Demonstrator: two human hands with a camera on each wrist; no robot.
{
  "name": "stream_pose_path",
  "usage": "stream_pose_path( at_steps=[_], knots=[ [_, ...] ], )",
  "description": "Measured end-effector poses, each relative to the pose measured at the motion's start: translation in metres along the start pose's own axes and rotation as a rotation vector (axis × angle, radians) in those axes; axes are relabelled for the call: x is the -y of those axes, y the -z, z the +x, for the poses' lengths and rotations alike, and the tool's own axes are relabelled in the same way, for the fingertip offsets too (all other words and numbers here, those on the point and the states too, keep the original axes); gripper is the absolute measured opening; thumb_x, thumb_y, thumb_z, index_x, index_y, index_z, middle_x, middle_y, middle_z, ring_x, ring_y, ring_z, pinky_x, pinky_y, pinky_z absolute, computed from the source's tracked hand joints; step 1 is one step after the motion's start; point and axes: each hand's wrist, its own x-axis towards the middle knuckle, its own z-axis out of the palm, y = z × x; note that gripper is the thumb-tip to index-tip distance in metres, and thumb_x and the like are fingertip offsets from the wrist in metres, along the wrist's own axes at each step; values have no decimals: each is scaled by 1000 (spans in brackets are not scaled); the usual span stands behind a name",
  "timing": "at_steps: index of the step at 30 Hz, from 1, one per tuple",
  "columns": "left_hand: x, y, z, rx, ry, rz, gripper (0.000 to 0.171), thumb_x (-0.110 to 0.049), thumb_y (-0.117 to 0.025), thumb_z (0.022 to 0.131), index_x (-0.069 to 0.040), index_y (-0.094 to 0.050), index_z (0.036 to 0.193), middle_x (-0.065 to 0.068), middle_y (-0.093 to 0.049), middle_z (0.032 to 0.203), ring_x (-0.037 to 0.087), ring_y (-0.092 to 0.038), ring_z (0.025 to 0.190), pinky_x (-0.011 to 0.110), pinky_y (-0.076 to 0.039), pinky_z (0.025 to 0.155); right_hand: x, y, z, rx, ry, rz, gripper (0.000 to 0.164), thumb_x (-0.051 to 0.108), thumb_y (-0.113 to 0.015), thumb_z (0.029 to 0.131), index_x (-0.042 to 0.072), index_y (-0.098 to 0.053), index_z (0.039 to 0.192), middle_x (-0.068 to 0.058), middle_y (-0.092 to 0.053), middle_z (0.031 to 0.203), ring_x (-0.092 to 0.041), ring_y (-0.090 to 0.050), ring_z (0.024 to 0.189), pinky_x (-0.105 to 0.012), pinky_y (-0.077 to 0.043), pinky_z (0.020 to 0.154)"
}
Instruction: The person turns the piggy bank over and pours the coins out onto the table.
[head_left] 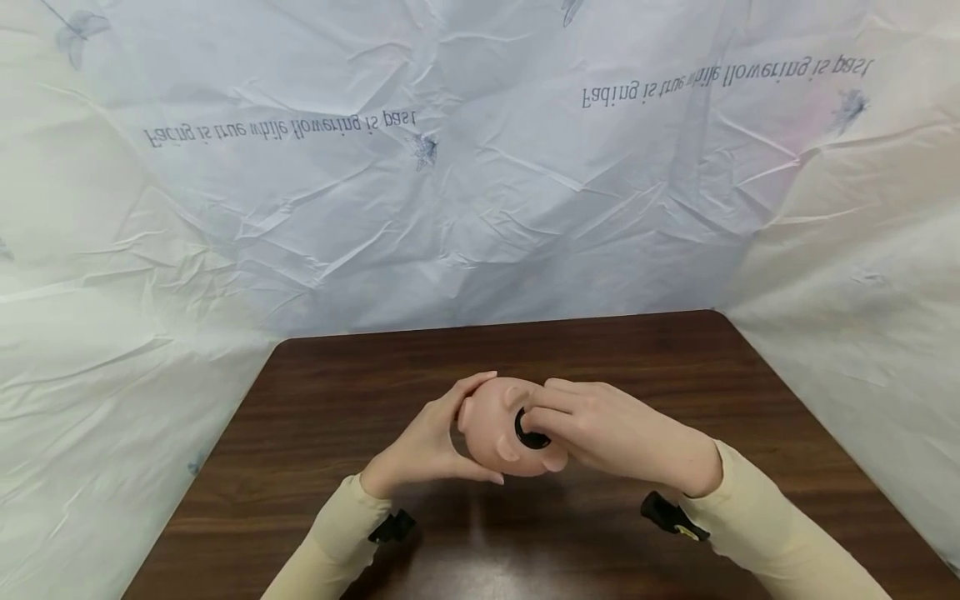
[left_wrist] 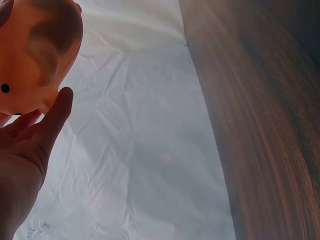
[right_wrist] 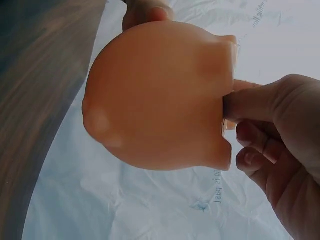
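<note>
A pink piggy bank (head_left: pixel 491 421) is tipped on its side above the table, its underside with stubby feet turned toward my right hand. My left hand (head_left: pixel 431 437) grips its round body, thumb on the near side and fingers on the far side. On the underside sits a round black plug (head_left: pixel 531 433). Curled fingers of my right hand (head_left: pixel 615 429) pinch at this plug and partly cover it. In the right wrist view, a digit of the right hand (right_wrist: pixel 295 135) reaches between the feet of the piggy bank (right_wrist: pixel 155 95). A black eye dot shows on the piggy bank (left_wrist: pixel 42 60) in the left wrist view.
Below the hands is a dark brown wooden table (head_left: pixel 360 383) with rounded far corners. White printed sheeting (head_left: pixel 480 217) hangs behind it and along both sides. Black straps, the left strap (head_left: pixel 392 527) and right strap (head_left: pixel 672 517), show at the wrists.
</note>
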Motion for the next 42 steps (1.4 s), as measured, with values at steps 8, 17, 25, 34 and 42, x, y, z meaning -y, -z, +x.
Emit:
stream_pose_path(
  at_steps=[8, 17, 25, 34, 42],
  knots=[
    [2, 1, 2, 52, 39, -44, 115, -28, -95, 70, -31, -23, 159, -7, -45, 150, 14, -54, 128, 35, -52, 98, -2, 2, -2, 42, 50, -1, 38, -15, -65, 77, 18, -63, 96, 12, -53, 92, -5, -43, 75, -18, -39, 66],
    [4, 0, 1, 70, 39, -68, 114, -28, -95, 71, -31, -24, 159, -8, -44, 151, 16, -53, 129, 35, -51, 99, -5, 0, -6, 45, 71, 5, 36, -12, -69, 81, 19, -64, 98, 12, -56, 101, -7, -44, 79, -20, -39, 70],
    [4, 8, 6, 76, 55, -282, 107, -22, -91, 78, -27, -23, 160, 2, -38, 156, 21, -48, 134, 39, -50, 101, -4, 3, -2, -32, -61, 116, 8, 10, -66, 99, 16, -63, 105, 8, -59, 105, -8, -51, 92, -19, -43, 80],
    [15, 3, 24, -182, -33, -775, 95, -51, -83, 81, -21, -31, 154, 5, -37, 154, 20, -49, 130, 37, -53, 97, -7, -9, 6, -243, -177, 112, 23, 24, -45, 110, 9, -62, 101, 2, -57, 99, -13, -47, 85, -22, -39, 76],
    [21, -16, 33, -194, -6, -1073, 90, -58, -75, 85, -24, -30, 154, 0, -42, 148, 16, -49, 129, 37, -49, 102, -1, -17, 10, -346, -246, 22, 26, 24, -48, 109, 5, -65, 100, -2, -61, 99, -17, -54, 86, -26, -46, 74]
  ],
)
